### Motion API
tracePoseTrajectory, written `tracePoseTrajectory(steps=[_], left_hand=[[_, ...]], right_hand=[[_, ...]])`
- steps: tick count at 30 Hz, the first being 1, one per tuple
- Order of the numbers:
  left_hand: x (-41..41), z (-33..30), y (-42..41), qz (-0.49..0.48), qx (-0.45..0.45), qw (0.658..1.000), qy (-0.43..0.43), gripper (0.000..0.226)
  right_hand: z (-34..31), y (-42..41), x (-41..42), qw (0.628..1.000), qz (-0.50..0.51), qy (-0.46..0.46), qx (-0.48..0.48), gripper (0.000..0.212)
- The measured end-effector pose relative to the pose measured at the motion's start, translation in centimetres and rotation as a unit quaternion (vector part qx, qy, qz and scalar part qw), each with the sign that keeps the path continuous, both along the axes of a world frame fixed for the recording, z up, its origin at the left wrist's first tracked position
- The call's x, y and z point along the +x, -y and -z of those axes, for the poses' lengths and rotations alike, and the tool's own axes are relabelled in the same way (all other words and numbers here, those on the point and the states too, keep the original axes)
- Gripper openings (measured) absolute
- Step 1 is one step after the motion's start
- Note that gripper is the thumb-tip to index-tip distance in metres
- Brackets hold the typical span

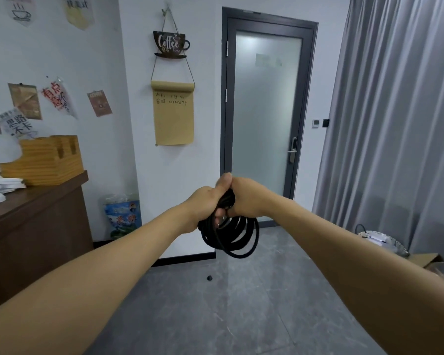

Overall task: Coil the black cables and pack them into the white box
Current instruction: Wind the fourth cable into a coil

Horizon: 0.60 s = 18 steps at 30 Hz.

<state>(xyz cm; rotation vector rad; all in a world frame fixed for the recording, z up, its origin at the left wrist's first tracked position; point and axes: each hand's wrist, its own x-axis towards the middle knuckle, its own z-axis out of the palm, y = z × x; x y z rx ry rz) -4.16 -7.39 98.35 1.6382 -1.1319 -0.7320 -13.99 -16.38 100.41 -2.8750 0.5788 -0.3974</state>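
Head view: both arms reach forward at mid-scene, and the left hand (pixel 205 201) and right hand (pixel 244 198) meet, each clenched around the top of the coiled black cable (pixel 231 234). Its loops hang below the fists, above the grey floor (pixel 215 316) (the fingers seem to overlap, though blur hides detail). A wooden counter (pixel 36 201) stands left; a frosted door (pixel 267 111) lies far behind.

A frosted glass door (pixel 268 111) stands at centre, grey curtain (pixel 395 111) at right. A coffee sign (pixel 170 44) and paper roll (pixel 173 114) hang on the wall; wooden counter (pixel 36 226) lower left, cardboard box (pixel 426 261) at right edge.
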Motion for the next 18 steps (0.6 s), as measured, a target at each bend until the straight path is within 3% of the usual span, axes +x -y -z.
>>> tracePoseTrajectory(steps=[2,4,6,10,14,18], left_hand=[[-0.4,-0.2,-0.1,0.015,0.017,1.000,0.012,0.068],[-0.5,-0.2,0.0,0.029,0.034,0.999,0.031,0.072],[-0.6,-0.1,0.0,0.030,0.042,0.996,0.071,0.080],[-0.4,0.5,0.6,-0.004,0.006,0.985,0.173,0.092],[-0.4,0.9,0.8,-0.010,-0.008,0.973,0.231,0.109],[0.0,1.8,0.6,0.039,0.020,0.956,0.290,0.098]], right_hand=[[0.3,0.0,-0.3,1.000,0.015,-0.027,-0.003,0.014],[0.6,0.0,-0.8,0.999,0.018,-0.037,-0.006,0.020],[1.0,0.1,-1.0,0.999,0.021,-0.039,-0.015,0.012],[1.8,0.5,-1.2,0.998,0.034,-0.021,-0.047,0.002],[2.4,1.4,-1.5,0.995,0.089,0.022,-0.040,0.007],[2.7,2.1,-1.8,0.988,0.138,0.052,-0.045,0.004]])
